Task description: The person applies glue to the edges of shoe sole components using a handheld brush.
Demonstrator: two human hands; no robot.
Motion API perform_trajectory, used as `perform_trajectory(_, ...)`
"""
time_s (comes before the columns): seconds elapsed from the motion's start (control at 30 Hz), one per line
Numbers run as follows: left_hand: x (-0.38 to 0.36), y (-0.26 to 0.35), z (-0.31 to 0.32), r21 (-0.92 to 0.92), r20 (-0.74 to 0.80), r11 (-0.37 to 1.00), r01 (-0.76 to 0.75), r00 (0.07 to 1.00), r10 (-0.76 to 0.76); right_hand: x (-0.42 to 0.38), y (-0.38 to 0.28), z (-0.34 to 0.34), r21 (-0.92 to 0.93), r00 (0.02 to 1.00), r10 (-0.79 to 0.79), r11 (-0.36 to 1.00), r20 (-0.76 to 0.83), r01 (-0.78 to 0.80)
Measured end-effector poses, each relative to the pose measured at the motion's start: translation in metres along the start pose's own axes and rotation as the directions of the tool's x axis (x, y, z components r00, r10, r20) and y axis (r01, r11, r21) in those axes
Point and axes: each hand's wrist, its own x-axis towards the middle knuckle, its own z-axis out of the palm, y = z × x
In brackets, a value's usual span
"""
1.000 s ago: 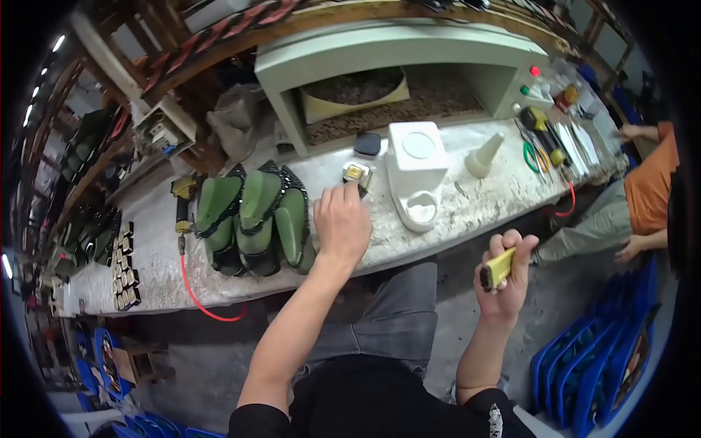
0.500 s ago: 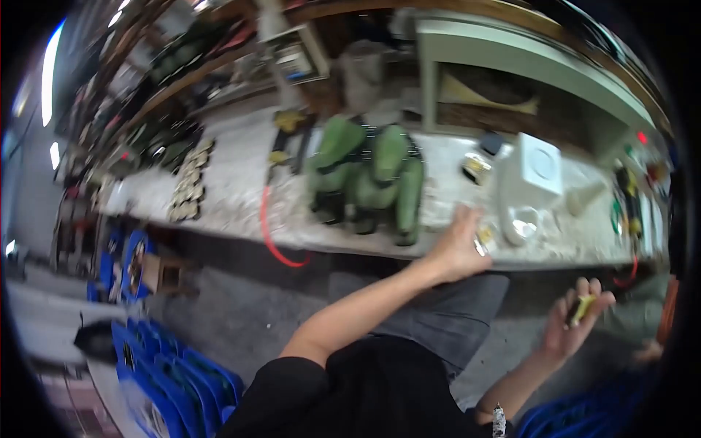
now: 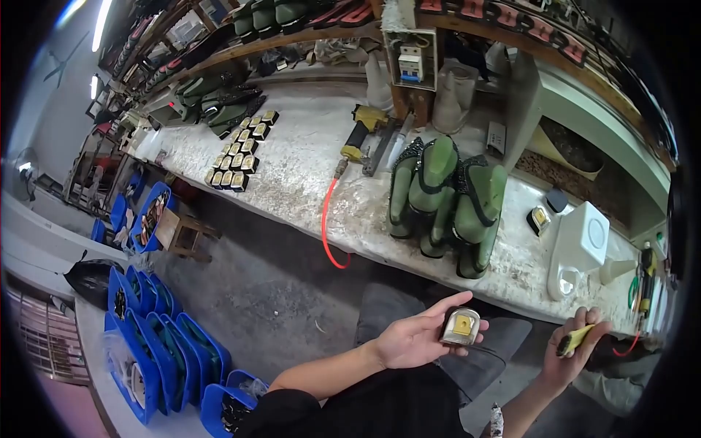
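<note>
My left hand is turned palm up over my lap, its fingers around a shoe heel whose flat top has a yellow square in the middle. To the right, my right hand grips a small yellow brush-like piece with a dark end. On the bench near both hands stand green shoe lasts with dark straps over them. Another heel lies beside a white plastic container at the right.
A yellow nail gun with a red hose lies on the bench. Farther left sit several heels in rows. Blue bins stand at the lower left, near a wooden stool. A grey shelf unit stands at the right.
My left hand has drawn back from the bench edge toward my body and turned palm up, showing the heel. The right hand has moved slightly down. The view has swung left.
</note>
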Motion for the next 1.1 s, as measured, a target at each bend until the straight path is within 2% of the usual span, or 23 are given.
perform_trajectory(0.17, -0.008, 0.013, -0.001, 0.151, 0.050, 0.981, -0.122, 0.992, 0.116, 0.014, 0.015, 0.030, -0.120, 0.997, 0.066, 0.991, 0.044, -0.060)
perform_trajectory(0.23, -0.005, 0.018, -0.009, 0.416, 0.163, 0.863, -0.287, 0.957, 0.240, 0.017, 0.017, 0.058, -0.254, 0.992, 0.112, 0.963, 0.060, -0.093)
perform_trajectory(0.27, -0.005, 0.019, -0.014, 0.381, 0.164, 0.892, -0.242, 0.968, 0.192, 0.010, 0.024, 0.074, -0.275, 0.866, -0.047, 0.956, -0.498, -0.106)
perform_trajectory(0.3, -0.006, 0.026, -0.015, 0.520, 0.244, 0.777, -0.355, 0.933, 0.263, 0.011, 0.021, 0.080, -0.318, 0.943, 0.022, 0.939, -0.332, -0.134)
perform_trajectory(0.33, -0.004, 0.027, -0.018, 0.623, 0.339, 0.632, -0.461, 0.887, 0.314, 0.009, 0.016, 0.079, -0.367, 0.980, 0.107, 0.916, -0.168, -0.163)
perform_trajectory(0.4, 0.004, 0.021, -0.019, 0.593, 0.433, 0.491, -0.638, 0.767, 0.474, -0.002, 0.017, 0.087, -0.455, 0.959, 0.027, 0.876, -0.281, -0.158)
perform_trajectory(0.43, 0.006, 0.019, -0.020, 0.584, 0.427, 0.534, -0.612, 0.791, 0.439, -0.005, 0.016, 0.086, -0.481, 0.986, 0.063, 0.867, -0.151, -0.129)
perform_trajectory(0.5, 0.012, 0.018, -0.020, 0.743, 0.505, 0.066, -0.666, 0.623, 0.598, -0.008, 0.019, 0.107, -0.579, 0.988, 0.057, 0.804, -0.145, -0.132)
perform_trajectory(0.53, 0.013, 0.018, -0.021, 0.745, 0.504, 0.084, -0.662, 0.640, 0.579, -0.013, 0.020, 0.109, -0.582, 0.986, 0.036, 0.803, -0.164, -0.126)
perform_trajectory(0.6, 0.020, 0.021, -0.020, 0.672, 0.698, -0.274, -0.688, 0.465, 0.544, -0.021, 0.022, 0.112, -0.674, 0.995, 0.018, 0.734, -0.103, -0.083)
perform_trajectory(0.67, 0.025, 0.024, -0.018, 0.495, 0.864, -0.601, -0.627, 0.280, 0.419, -0.028, 0.025, 0.116, -0.752, 0.999, 0.012, 0.658, -0.034, -0.034)
perform_trajectory(0.7, 0.026, 0.024, -0.017, 0.490, 0.867, -0.596, -0.636, 0.283, 0.410, -0.031, 0.027, 0.123, -0.741, 0.998, -0.010, 0.670, -0.062, -0.039)
perform_trajectory(0.77, 0.024, 0.019, -0.014, 0.431, 0.902, -0.713, -0.553, 0.238, 0.360, -0.036, 0.032, 0.131, -0.731, 0.995, -0.046, 0.681, -0.092, -0.036)
perform_trajectory(0.83, 0.023, 0.015, -0.012, 0.363, 0.932, -0.814, -0.454, 0.196, 0.306, -0.038, 0.037, 0.131, -0.796, 0.998, -0.055, 0.603, 0.026, 0.054)
perform_trajectory(0.9, 0.026, 0.012, -0.013, 0.334, 0.942, -0.850, -0.407, 0.156, 0.296, -0.043, 0.041, 0.127, -0.800, 0.998, -0.065, 0.600, -0.012, 0.030)
perform_trajectory(1.0, 0.021, 0.017, -0.022, 0.275, 0.960, -0.865, -0.421, 0.167, 0.224, -0.046, 0.049, 0.122, -0.800, 0.993, -0.052, 0.597, -0.109, -0.056)
perform_trajectory(1.1, 0.016, 0.021, -0.024, 0.217, 0.972, -0.890, -0.401, 0.176, 0.158, -0.046, 0.051, 0.117, -0.775, 0.997, -0.065, 0.632, -0.045, 0.006)
